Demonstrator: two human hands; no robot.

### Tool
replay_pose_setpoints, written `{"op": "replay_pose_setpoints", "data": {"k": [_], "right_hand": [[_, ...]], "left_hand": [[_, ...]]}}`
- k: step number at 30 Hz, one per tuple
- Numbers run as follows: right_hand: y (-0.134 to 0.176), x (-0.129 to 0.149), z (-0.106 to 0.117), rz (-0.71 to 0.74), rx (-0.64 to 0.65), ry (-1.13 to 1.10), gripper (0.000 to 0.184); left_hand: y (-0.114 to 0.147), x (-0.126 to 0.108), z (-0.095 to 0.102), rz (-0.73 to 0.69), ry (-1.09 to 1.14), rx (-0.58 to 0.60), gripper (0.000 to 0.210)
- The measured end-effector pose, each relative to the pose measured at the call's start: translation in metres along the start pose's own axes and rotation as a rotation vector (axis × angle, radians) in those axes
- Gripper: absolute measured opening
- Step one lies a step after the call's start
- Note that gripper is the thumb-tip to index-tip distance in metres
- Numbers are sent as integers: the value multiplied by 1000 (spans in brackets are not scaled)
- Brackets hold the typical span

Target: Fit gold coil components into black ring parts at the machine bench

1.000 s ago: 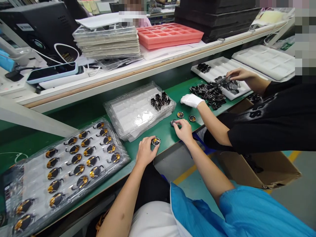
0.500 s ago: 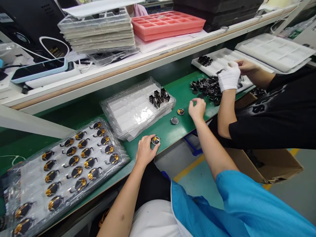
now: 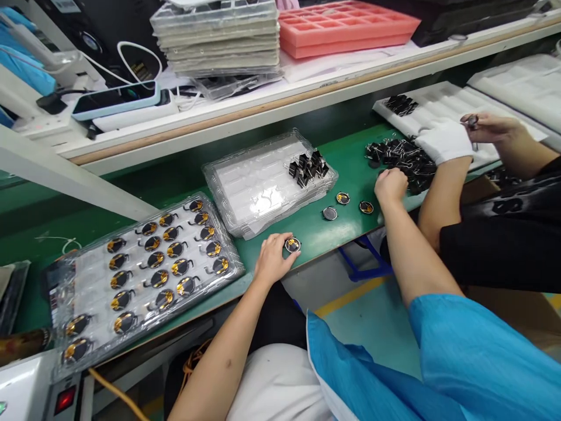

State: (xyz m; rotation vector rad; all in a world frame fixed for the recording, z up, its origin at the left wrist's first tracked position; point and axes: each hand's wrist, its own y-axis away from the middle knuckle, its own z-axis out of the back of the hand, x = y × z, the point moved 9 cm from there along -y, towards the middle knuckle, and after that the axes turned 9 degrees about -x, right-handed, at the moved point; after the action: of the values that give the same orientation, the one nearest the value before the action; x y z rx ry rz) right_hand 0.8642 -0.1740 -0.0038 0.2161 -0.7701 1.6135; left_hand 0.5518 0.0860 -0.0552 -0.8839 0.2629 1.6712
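My left hand [image 3: 277, 257] is closed at the table's front edge, thumb and fingers gripping the rim of a round watch module [image 3: 293, 245] with a black and orange face. My right hand [image 3: 391, 186] is curled beside a heap of black binder clips [image 3: 405, 158]; its fingertips are partly hidden, and I cannot make out what they hold. Between my hands lie a grey-faced round module [image 3: 329, 213] and two with orange marks, one further back [image 3: 343, 198] and one nearer my right hand [image 3: 366, 207].
A clear tray [image 3: 94, 257] at left carries rows of round modules with curved black tails. Binder clips [image 3: 308, 168] stand on a stack of clear trays [image 3: 245, 190]. At right, a co-worker's gloved hand [image 3: 447, 142] and bare hand [image 3: 495, 127] work over a white tray [image 3: 442, 96]. A shelf [image 3: 263, 111] runs behind.
The view has swung left. My right hand has moved right, closer to the clip heap, and its fingers are more curled. A third loose module now shows beside it. My left hand keeps its grip.
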Motion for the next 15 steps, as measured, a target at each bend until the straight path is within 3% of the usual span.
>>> {"op": "replay_pose_setpoints", "data": {"k": [2,4,8,11,15], "right_hand": [[39,21,9,-33,-84,-96,43],[94,67,-8,117,62,-322,41],[196,133,-49,311,312,-462,31],[225,150,-66,390,397,-475,30],[232,148,-69,439,421,-441,23]], "left_hand": [[0,-1,0,-2,10,9,47],[1,-1,0,-13,19,26,52],[3,-1,0,-32,38,35,71],[2,4,0,-12,18,-2,79],[1,7,-2,5,7,-16,77]]}}
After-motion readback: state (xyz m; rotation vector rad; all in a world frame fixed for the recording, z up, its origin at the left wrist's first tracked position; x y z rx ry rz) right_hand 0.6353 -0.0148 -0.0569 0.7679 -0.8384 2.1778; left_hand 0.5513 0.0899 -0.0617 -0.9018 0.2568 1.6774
